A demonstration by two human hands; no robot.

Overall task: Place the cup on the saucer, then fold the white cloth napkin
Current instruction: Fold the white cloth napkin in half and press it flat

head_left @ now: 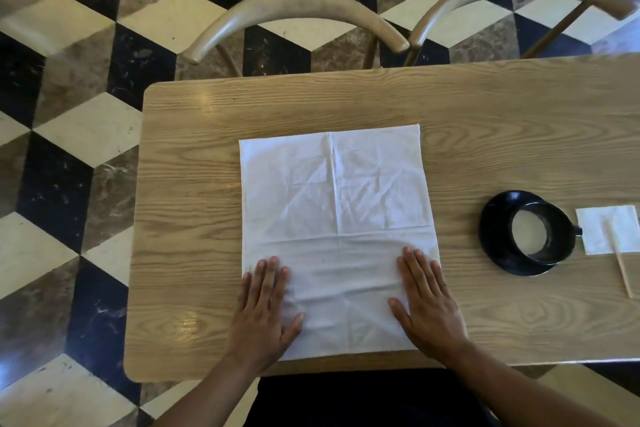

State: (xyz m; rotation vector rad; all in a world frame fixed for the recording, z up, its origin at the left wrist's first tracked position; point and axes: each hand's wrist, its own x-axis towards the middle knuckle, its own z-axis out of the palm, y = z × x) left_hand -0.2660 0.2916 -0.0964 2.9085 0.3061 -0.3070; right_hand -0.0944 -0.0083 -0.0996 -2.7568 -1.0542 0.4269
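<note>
In the head view, a white cloth napkin (337, 218) lies spread flat and unfolded on the wooden surface (194, 218), its near edge close to the surface's near edge. Old crease lines cross it, one running from the far edge toward the near edge and one running side to side.

The left hand (265, 315) rests palm down on the near left corner of the napkin, fingers extended and close together, gripping nothing; its outer fingers reach the cloth's left edge. The right hand (427, 305) lies flat in the same way on the near right part of the napkin, fingers straight, holding nothing. Both thumbs point inward toward each other.

To the right of the napkin, well apart from it, a black cup (540, 232) with a pale interior sits on a black saucer (495, 222). Just beside the saucer, further right, a small white paper napkin (620, 224) lies flat with a thin wooden stick (620, 263) resting across it.

Beyond the far edge of the surface stand two chairs with curved wooden backs (294, 10), on a floor of black, brown and cream tiles (69, 114).
</note>
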